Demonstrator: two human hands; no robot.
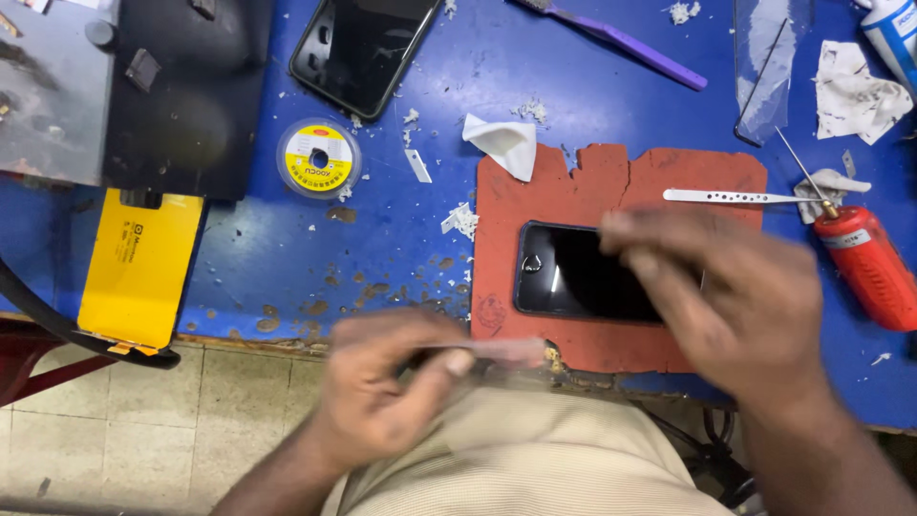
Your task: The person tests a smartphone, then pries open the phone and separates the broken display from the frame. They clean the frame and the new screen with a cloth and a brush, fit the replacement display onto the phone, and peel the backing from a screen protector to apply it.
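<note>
dark phone [583, 272] lies lengthwise left-to-right on a red mat [573, 196] — right hand [740, 301] over its right end, fingers together; left hand [387, 387] nearer the body, pinching a thin strip [497, 352].

Premises: a phone repair workshop. Evidence: a scuffed blue tabletop [401, 248] littered with scraps, a dark phone [573, 272] on a worn red mat [592, 191], a second phone [363, 48] farther off, metal tweezers [735, 197], a wire spool [319, 158] and a red torch-like tool [869, 263] at right.

Screens and labels on the blue worktable

A dark glossy phone screen [583, 272] lies on the red mat near the front edge; a second black screen [361, 48] sits at the back edge, a round yellow-labelled spool [318, 158] between them, a flat yellow package [140, 268] at the front left corner.
</note>
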